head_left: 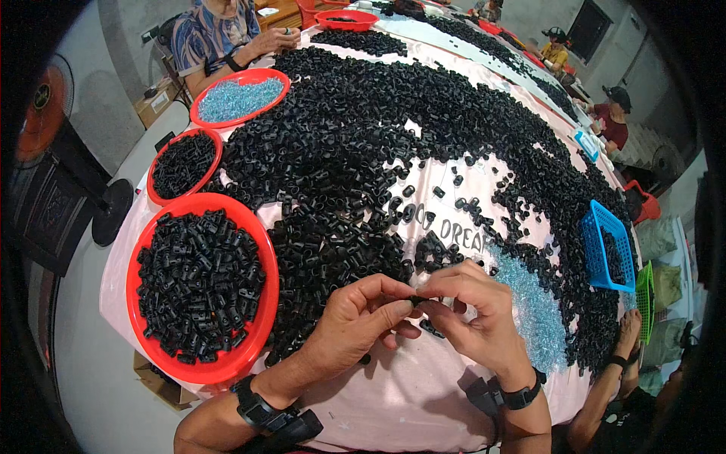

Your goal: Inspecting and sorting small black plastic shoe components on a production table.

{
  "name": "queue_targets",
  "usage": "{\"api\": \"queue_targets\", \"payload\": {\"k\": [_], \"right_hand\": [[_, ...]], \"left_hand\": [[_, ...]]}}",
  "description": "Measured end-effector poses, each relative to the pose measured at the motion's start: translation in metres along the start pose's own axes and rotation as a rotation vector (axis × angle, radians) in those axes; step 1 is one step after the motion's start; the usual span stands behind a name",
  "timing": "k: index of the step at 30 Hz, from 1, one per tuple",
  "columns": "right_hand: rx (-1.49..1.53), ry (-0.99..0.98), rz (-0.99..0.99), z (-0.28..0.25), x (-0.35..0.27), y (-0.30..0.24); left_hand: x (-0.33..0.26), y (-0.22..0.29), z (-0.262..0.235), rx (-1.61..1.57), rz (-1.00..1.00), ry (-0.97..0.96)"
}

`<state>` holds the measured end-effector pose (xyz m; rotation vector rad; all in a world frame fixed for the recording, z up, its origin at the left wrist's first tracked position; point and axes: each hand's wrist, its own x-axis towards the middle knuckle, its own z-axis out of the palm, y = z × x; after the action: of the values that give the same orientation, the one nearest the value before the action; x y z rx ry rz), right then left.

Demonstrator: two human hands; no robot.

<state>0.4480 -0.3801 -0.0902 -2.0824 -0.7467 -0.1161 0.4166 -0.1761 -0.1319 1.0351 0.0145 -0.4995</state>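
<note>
My left hand (364,312) and my right hand (482,312) meet over the near edge of the table, thumbs and fingertips pinched together. Between them is a small black plastic part (415,300), mostly covered by the fingers. A dark bit also shows among the right fingers, too hidden to name. Just beyond and left of the hands spreads a heap of short black tubular plastic parts (333,242). Beside the right hand lies a pile of small clear-blue pieces (533,310). Both wrists wear black straps.
At left stand a large red bowl (270,291) of black parts, a smaller red bowl (218,163) of thin black pieces and a red tray (281,94) of blue pieces. A blue basket (614,286) and green basket (645,303) stand right. Other people sit around the pink-covered table (393,408).
</note>
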Motion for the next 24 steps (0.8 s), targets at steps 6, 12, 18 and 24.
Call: {"api": "queue_targets", "payload": {"k": [6,12,18,24], "right_hand": [[0.175,0.007,0.167,0.001,-0.005,0.002],[0.308,0.037,0.298,0.002,-0.009,0.006],[0.225,0.012,0.278,0.001,-0.008,0.005],[0.181,-0.002,0.268,0.0,-0.007,0.003]], "left_hand": [[0.0,0.001,0.001,-0.019,-0.02,-0.008],[0.002,-0.001,-0.002,0.07,-0.014,-0.011],[0.0,0.0,0.0,0.023,-0.001,0.007],[-0.002,0.0,0.0,0.122,0.052,0.023]]}}
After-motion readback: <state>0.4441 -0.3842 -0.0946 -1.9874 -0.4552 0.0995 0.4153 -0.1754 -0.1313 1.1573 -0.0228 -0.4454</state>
